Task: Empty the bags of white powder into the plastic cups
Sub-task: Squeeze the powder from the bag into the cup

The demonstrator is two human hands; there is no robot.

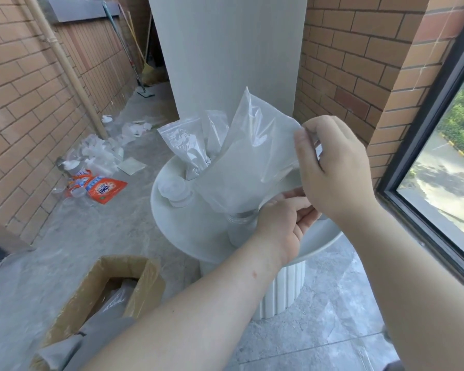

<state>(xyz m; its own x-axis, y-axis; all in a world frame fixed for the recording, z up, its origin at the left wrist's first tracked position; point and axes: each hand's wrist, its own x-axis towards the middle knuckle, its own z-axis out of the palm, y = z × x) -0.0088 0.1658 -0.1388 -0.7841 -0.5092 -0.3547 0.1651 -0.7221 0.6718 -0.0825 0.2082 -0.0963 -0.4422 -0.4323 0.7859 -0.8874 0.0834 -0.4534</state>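
A clear plastic bag of white powder (248, 167) hangs tilted over the round white table (188, 236). My right hand (332, 167) pinches its upper right edge. My left hand (287, 223) grips its lower corner, just above a clear plastic cup (239, 226) standing on the table. Whether powder is falling into the cup is hidden by the bag. Another powder bag (182, 145) stands upright behind, with one more partly hidden beside it. Capped plastic cups (176, 192) sit on the table's left side.
A grey pillar (233, 54) rises right behind the table. An open cardboard box (110, 290) stands on the floor at lower left. Orange detergent packets (105, 188) and empty plastic litter (99, 153) lie by the left brick wall. A window (445, 145) is at right.
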